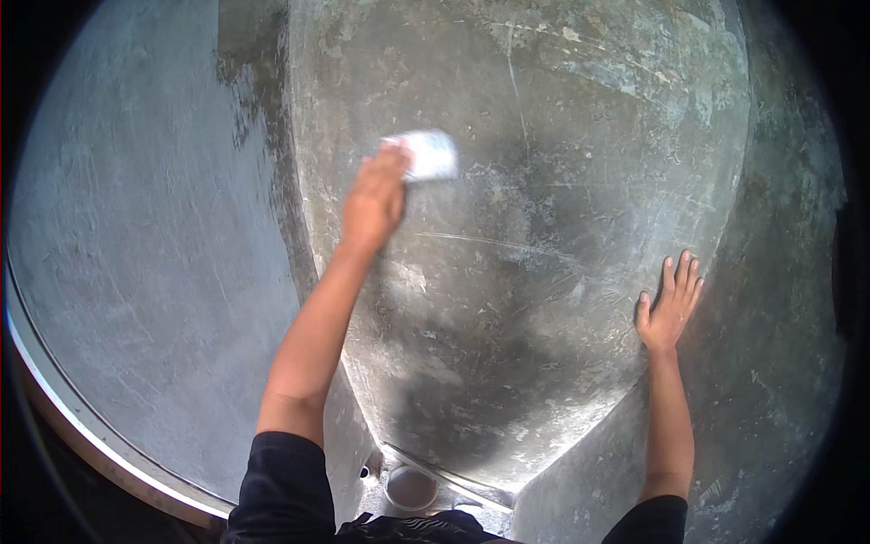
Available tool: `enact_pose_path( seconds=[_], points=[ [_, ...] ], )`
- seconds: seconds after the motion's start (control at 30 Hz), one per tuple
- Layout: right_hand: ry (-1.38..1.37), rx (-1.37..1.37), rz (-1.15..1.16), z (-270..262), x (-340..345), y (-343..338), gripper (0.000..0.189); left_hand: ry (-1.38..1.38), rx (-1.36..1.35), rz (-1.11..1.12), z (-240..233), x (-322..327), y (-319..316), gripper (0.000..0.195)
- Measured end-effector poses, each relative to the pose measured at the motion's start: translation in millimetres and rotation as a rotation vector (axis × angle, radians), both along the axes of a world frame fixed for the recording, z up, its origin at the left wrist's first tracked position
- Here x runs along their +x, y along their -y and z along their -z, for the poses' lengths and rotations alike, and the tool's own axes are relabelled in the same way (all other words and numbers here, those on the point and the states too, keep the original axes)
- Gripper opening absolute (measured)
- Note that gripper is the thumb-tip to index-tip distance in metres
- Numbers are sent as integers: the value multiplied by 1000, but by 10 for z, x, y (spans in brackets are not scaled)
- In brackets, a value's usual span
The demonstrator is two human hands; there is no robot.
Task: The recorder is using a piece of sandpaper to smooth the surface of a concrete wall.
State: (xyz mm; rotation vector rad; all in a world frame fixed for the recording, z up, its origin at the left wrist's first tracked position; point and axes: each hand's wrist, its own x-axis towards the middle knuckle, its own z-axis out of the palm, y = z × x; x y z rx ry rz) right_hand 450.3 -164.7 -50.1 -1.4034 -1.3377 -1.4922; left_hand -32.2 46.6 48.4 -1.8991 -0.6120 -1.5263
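Note:
My left hand [374, 197] grips a white, flat, roughly square piece [433, 155] against the grey cement-plastered wall [516, 299]. Motion blurs both the fingers and the piece, so its material cannot be told. To the right, my right hand [669, 313] lies with its palm against the same wall near the right corner, thumb apart, holding nothing. Pale scratches and lighter patches mark the plaster around both hands.
Smoother grey side walls [156, 224] flank the middle one. At its foot lies a thin pale strip [448, 479], beside a round container [411, 488]. A small dark hole [365, 471] shows low on the left. A pale curved edge [115, 452] runs along the lower left.

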Motion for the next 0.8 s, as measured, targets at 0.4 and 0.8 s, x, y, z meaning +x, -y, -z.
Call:
enact_pose_path(
  seconds=[0.4, 0.8],
  points=[
    [15, 10, 5, -9, 37, 0, 67, 274, -122, 20, 203, 191, 16, 47],
    [20, 10, 14, 8, 15, 2, 67, 495, -133, -78, -208, -394, -251, 44]
  ],
)
